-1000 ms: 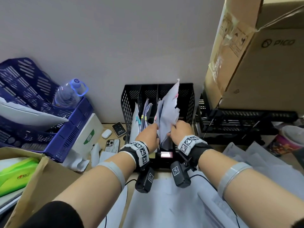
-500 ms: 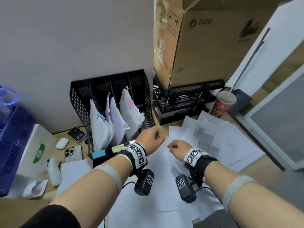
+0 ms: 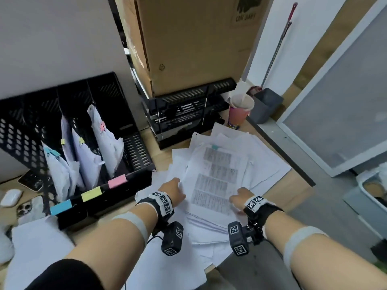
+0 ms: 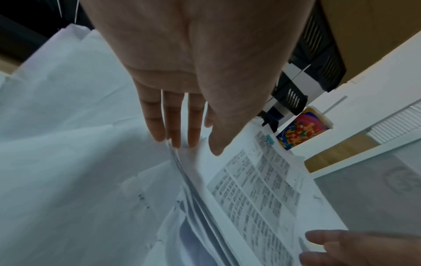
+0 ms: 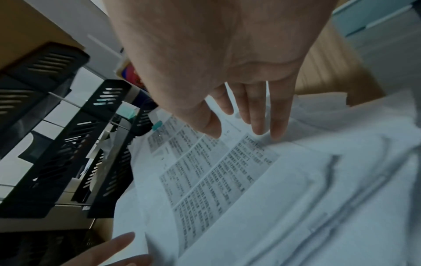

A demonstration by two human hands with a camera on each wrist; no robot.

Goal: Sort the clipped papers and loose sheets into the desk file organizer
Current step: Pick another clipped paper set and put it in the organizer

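Both hands flank the printed, clipped stack [image 3: 213, 181] atop the paper pile on the desk [image 3: 297, 185], likely to square it for lifting. Left hand [image 3: 172, 190] fingers straight, touching its left edge; right hand [image 3: 238, 197] spread wide on its right edge. Organizer [image 3: 134, 151] sits left. Half a second ago the hands hovered nearer the organizer.

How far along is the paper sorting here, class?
Done: clipped bundles stand in the organizer behind its blue, yellow and pink labels. In hand: left hand and right hand flank the printed, teal-clipped stack, fingers straight. Left: the loose sheets beneath.
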